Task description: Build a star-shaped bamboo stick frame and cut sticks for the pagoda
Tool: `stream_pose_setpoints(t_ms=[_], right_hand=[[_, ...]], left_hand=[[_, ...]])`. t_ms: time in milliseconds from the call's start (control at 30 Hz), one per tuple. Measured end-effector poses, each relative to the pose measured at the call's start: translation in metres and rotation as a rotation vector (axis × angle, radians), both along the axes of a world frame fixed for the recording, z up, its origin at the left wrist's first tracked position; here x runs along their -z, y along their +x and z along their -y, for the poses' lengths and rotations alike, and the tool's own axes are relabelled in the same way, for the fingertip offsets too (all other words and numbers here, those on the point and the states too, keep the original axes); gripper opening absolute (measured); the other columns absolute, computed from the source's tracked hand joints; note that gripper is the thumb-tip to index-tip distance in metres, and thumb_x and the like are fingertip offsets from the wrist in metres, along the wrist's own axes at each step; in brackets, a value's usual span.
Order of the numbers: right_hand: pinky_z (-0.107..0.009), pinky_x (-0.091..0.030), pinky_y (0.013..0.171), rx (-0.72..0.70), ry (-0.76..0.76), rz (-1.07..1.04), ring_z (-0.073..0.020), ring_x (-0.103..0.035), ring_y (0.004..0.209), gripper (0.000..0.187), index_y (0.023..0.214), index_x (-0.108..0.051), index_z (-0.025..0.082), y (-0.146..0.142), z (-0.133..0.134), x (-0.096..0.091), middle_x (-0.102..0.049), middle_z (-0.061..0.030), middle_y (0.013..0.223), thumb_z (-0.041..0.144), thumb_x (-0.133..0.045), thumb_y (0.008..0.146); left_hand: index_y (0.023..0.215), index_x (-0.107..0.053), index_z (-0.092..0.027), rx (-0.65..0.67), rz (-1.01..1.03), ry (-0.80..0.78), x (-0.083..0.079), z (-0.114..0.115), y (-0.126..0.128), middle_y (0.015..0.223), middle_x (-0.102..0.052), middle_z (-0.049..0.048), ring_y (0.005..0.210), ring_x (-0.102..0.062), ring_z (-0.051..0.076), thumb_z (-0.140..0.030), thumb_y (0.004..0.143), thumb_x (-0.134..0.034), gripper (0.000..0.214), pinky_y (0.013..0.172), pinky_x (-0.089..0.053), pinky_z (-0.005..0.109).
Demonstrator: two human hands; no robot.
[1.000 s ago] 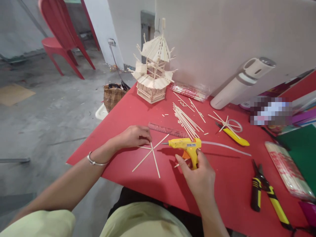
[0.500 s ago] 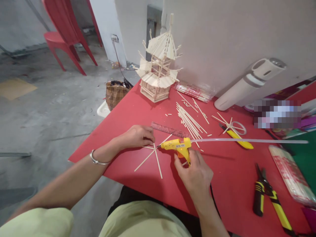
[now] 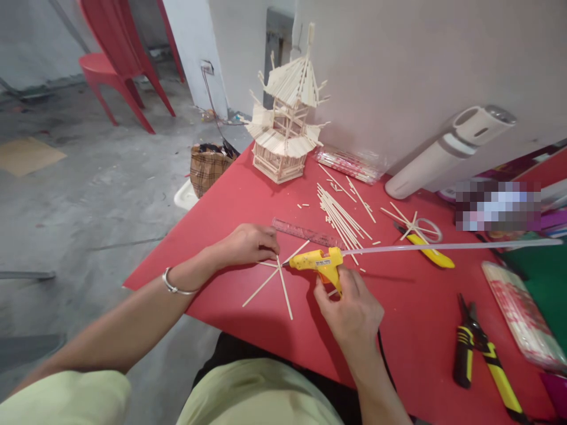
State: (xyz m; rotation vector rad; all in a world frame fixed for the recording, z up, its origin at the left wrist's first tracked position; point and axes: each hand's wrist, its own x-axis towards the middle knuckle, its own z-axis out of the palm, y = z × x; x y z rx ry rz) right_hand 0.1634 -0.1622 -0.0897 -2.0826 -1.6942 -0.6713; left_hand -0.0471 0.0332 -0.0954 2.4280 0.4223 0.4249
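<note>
My right hand (image 3: 352,304) is wrapped round the handle of a yellow glue gun (image 3: 315,260). A long clear glue stick (image 3: 425,247) sticks out from its back end. The gun's nozzle points left, at the crossing of several thin wooden sticks (image 3: 285,292) laid out like a star on the table. My left hand (image 3: 250,245) is closed by the upper end of one of these sticks, its fingertips pinching it. A clear ruler (image 3: 305,232) lies just beyond the star.
On the red table (image 3: 212,224) stand a wooden-stick pagoda model (image 3: 283,130) and a white bottle (image 3: 434,156). Loose sticks (image 3: 339,218), a second stick star (image 3: 413,225), a yellow cutter (image 3: 432,251), pliers (image 3: 481,348) and packs of sticks (image 3: 525,313) lie around.
The far end of the glue stick has swung slightly up and away. Both hands and the star of sticks stay almost where they were.
</note>
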Motion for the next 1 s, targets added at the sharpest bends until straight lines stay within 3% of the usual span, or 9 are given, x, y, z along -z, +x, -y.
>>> stream_pose_setpoints(t_ms=[1000], right_hand=[[-0.026,-0.039,0.055,0.007,0.015,-0.037,-0.0153,-0.063,0.066,0.030,0.108,-0.066,0.015,-0.0014,0.0085,0.0064,-0.069,-0.0026,0.079,0.041,-0.056,0.094]], left_hand=[[0.092,-0.077,-0.022,-0.020,-0.036,0.016,-0.0016,0.0009,-0.0021,0.091,-0.074,0.0021,0.076,-0.067,0.011,-0.027,0.094,-0.062,0.016,0.073,-0.046,0.019]])
